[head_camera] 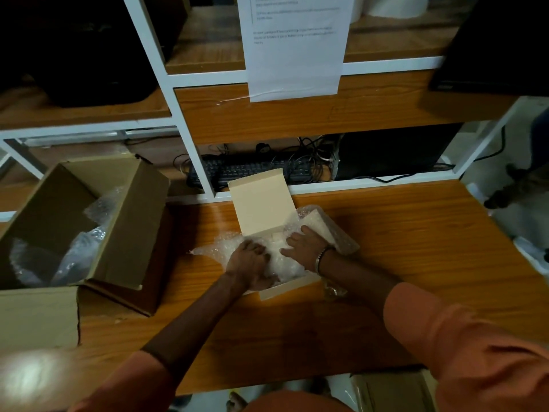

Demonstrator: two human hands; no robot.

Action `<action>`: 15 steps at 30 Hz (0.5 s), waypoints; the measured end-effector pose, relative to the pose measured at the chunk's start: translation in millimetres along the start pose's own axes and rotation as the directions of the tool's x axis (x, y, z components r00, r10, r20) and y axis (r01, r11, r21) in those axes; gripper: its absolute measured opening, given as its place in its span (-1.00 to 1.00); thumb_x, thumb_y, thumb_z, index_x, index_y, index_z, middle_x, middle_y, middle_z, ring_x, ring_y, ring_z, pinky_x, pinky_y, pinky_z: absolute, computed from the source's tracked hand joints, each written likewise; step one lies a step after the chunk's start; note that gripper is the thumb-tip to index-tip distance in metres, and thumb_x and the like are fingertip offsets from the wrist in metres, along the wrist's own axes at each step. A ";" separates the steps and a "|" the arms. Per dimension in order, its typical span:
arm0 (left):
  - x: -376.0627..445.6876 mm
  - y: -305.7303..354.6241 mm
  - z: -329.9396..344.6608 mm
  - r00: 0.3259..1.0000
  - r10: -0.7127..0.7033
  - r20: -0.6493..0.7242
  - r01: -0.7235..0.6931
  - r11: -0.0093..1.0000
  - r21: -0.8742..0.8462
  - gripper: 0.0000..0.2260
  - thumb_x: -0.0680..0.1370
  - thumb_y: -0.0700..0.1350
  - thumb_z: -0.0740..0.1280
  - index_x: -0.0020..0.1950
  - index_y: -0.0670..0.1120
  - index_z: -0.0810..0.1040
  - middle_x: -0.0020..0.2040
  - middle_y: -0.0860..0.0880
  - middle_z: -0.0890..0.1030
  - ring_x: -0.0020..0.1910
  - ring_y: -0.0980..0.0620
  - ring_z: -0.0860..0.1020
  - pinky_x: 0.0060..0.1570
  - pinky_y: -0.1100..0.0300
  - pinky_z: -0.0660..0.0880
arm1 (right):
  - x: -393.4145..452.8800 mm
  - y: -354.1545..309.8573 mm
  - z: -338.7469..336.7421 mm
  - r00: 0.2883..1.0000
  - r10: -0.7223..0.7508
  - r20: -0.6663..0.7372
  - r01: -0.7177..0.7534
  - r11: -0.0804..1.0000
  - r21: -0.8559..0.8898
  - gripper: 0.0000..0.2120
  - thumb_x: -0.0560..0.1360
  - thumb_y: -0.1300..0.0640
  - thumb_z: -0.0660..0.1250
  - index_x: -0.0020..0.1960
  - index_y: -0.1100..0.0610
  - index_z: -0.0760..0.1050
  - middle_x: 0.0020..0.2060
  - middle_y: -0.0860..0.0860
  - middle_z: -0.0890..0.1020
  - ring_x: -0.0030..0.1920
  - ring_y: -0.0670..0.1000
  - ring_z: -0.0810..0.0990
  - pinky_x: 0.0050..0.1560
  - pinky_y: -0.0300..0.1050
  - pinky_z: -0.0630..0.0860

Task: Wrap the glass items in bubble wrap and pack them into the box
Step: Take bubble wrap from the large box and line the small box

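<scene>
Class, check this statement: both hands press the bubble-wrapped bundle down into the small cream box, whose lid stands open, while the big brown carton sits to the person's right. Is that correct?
One detail is wrong. In the head view the brown carton sits to the person's left, not right. The rest holds: left hand and right hand press the bubble-wrapped bundle into the cream box, lid open.

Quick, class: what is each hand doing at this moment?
Left hand: open, pressing on the clear bubble wrap in the small cream cardboard box.
Right hand: open, also pressing the wrap.
</scene>
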State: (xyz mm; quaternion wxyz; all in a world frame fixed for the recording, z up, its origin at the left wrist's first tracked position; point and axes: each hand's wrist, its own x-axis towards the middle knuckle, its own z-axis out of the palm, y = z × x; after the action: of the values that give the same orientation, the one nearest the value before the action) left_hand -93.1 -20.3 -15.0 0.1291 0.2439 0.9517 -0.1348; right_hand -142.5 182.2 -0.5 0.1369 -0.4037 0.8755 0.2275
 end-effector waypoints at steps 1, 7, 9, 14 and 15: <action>1.1 1.0 0.1 1.000 -0.015 0.006 0.015 1.000 0.005 -0.06 0.40 0.50 -0.11 0.45 -0.08 0.56 0.52 -0.15 0.51 0.56 -0.16 0.38 0.60 -0.10 0.12 | 2.6 -0.9 -0.3 1.000 0.001 0.016 -0.001 1.000 -0.004 -0.43 0.62 0.10 0.34 0.60 -0.02 0.29 0.50 0.14 0.42 0.51 0.23 0.35 0.54 0.21 0.17; 3.4 18.7 -7.7 0.991 -0.117 0.072 0.108 0.987 0.121 -0.28 0.53 0.44 0.27 0.37 -0.12 0.62 0.44 -0.18 0.55 0.48 -0.18 0.43 0.54 -0.16 0.20 | 3.4 13.8 -25.6 0.995 -0.048 0.084 0.027 0.974 0.227 -0.52 0.63 -0.04 0.35 0.54 -0.10 0.41 0.48 0.04 0.51 0.45 0.14 0.47 0.45 0.09 0.30; 6.0 22.7 -10.3 0.987 -0.145 0.066 0.135 0.982 0.130 -0.28 0.53 0.43 0.28 0.38 -0.15 0.59 0.44 -0.19 0.54 0.47 -0.20 0.43 0.52 -0.17 0.23 | 0.2 20.5 -31.3 0.999 0.001 0.044 -0.018 0.924 0.381 -0.58 0.64 -0.16 0.31 0.44 -0.05 0.54 0.41 0.07 0.58 0.39 0.18 0.53 0.39 0.07 0.40; 2.2 21.6 -17.1 0.986 -0.155 0.053 0.150 0.985 0.085 -0.42 0.57 0.30 0.32 0.35 -0.13 0.61 0.42 -0.17 0.58 0.46 -0.18 0.46 0.52 -0.12 0.24 | 0.9 8.9 -20.1 0.994 0.019 0.103 -0.049 0.953 0.300 -0.43 0.61 -0.39 0.17 0.35 -0.02 0.59 0.32 0.07 0.64 0.32 0.19 0.56 0.38 0.11 0.31; 0.9 19.3 -20.1 0.987 -0.160 0.024 0.158 0.985 0.065 -0.50 0.59 0.24 0.34 0.33 -0.11 0.63 0.39 -0.15 0.61 0.43 -0.16 0.50 0.50 -0.08 0.26 | 0.6 6.1 -18.7 0.994 0.011 0.107 -0.038 0.965 0.258 -0.36 0.54 -0.47 0.19 0.37 -0.03 0.56 0.33 0.07 0.62 0.33 0.19 0.54 0.38 0.12 0.28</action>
State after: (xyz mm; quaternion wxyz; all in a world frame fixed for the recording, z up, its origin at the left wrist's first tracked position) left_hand -87.8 2.8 -0.3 0.1242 0.1692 0.9613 -0.1782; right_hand -148.7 175.8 17.0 0.2315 -0.3590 0.8943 0.1335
